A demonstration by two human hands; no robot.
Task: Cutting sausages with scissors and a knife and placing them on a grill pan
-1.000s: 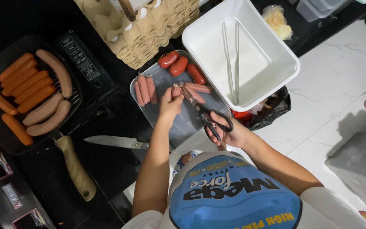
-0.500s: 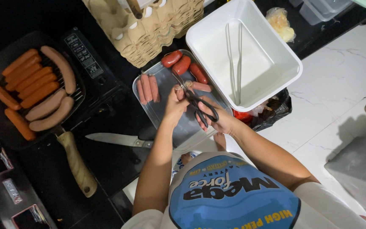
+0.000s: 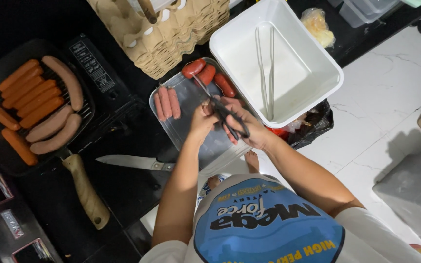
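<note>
Right between both hands, black scissors.

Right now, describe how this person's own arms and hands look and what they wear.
Both arms are bare from wrist to upper arm, ending in short white sleeves. The left hand and right hand wear no gloves; no rings, watch or bands are visible.

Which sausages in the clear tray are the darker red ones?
The three at the tray's far end, by the white tub, just beyond the scissors. The pale pink ones lie along its left side.
</note>
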